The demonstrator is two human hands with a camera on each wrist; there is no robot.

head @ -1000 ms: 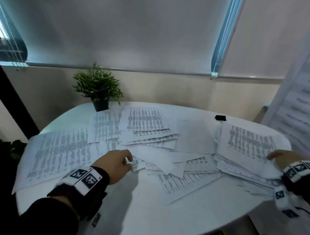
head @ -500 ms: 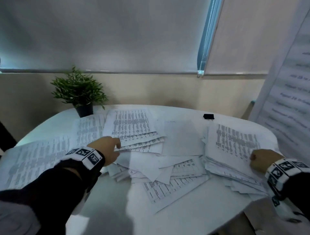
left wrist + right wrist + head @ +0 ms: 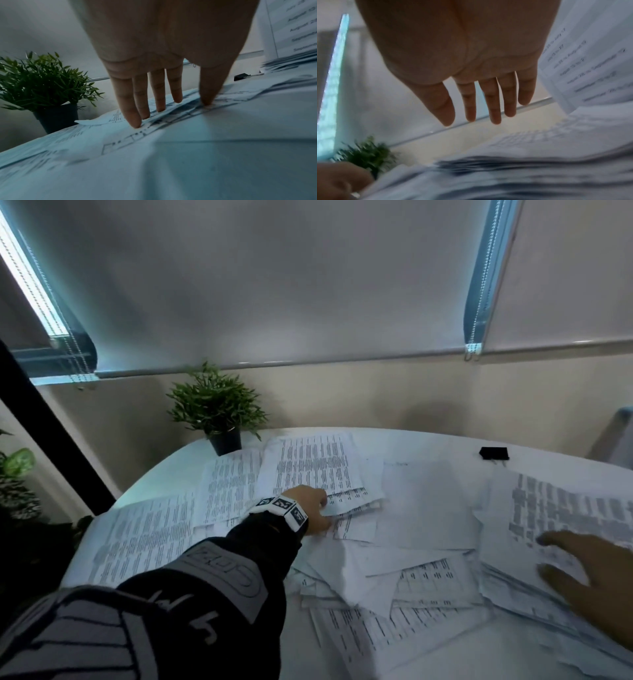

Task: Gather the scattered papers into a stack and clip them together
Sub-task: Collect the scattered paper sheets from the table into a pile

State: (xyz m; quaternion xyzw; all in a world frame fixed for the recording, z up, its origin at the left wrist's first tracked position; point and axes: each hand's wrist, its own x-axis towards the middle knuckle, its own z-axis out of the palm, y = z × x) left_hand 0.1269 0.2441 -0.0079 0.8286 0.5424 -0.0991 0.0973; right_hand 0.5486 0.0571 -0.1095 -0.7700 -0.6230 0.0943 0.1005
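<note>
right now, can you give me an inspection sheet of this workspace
surface: round white table, mostly under paper
job's things: scattered printed white paper sheets; rough gathered pile at right; small black binder clip at far edge, apart from the sheets
clutter: small green potted plant in a dark pot
grippers: left hand fingers straight, tips on sheets; right hand fingers spread over the pile, contact unclear
cables: nothing seen
surroundings: grey roller blinds, beige wall, leafy plant at left

Scattered papers [image 3: 318,470] cover the worktop [image 3: 428,440] from lower left to right of the frame. A stack [image 3: 555,508] lies at right. The potted plant [image 3: 215,412] stands upper left, behind the papers; a binder clip [image 3: 494,453] sits upper right, behind the stack.
</note>
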